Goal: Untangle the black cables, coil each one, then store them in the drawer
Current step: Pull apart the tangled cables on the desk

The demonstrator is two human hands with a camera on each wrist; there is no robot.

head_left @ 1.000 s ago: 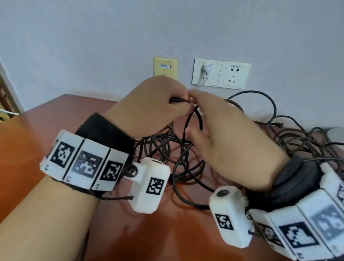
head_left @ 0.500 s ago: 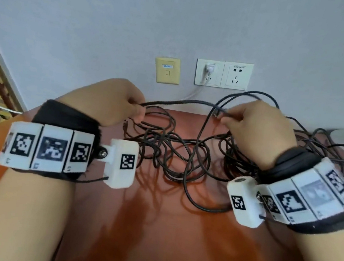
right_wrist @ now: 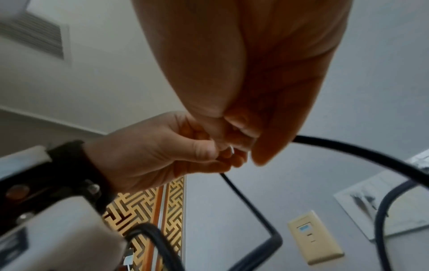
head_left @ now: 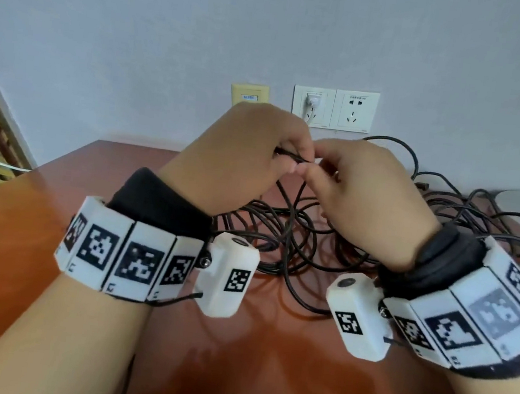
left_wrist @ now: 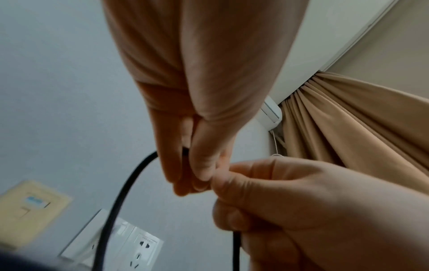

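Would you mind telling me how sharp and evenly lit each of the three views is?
Head view: sharp and evenly lit, with soft glare on the table. Left wrist view: the black cable is motion-blurred, the left hand fairly clear. Right wrist view: the right hand is dim, soft and backlit.
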